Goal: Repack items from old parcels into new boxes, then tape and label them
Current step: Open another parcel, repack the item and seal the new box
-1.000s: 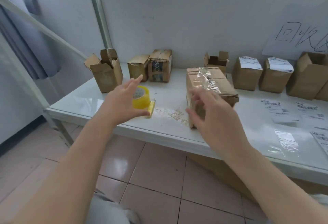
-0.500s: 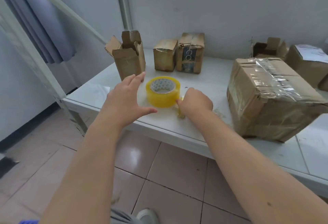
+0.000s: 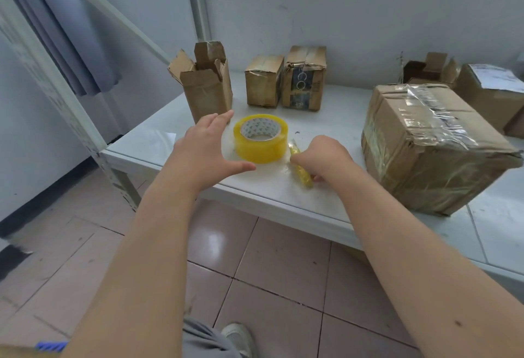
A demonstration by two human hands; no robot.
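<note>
White surface (image 3: 283,204), small boxes (image 3: 263,81) by wall. Left hand (image 3: 207,150) open beside tape roll (image 3: 260,137); right hand (image 3: 326,156) grips small yellow tool (image 3: 301,171). Roll probably light, stiff, slick: take across outer rim.

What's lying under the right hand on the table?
A slim yellow tool beside the tape roll; the right hand curls round it. Both ends of it show; its middle is covered by the thumb and fingers.

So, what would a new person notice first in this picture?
The bright yellow tape roll near the front edge of the table, with the open left hand just beside it. On its other side, the right hand pinches a small yellow object; further right sits a large taped box.
</note>
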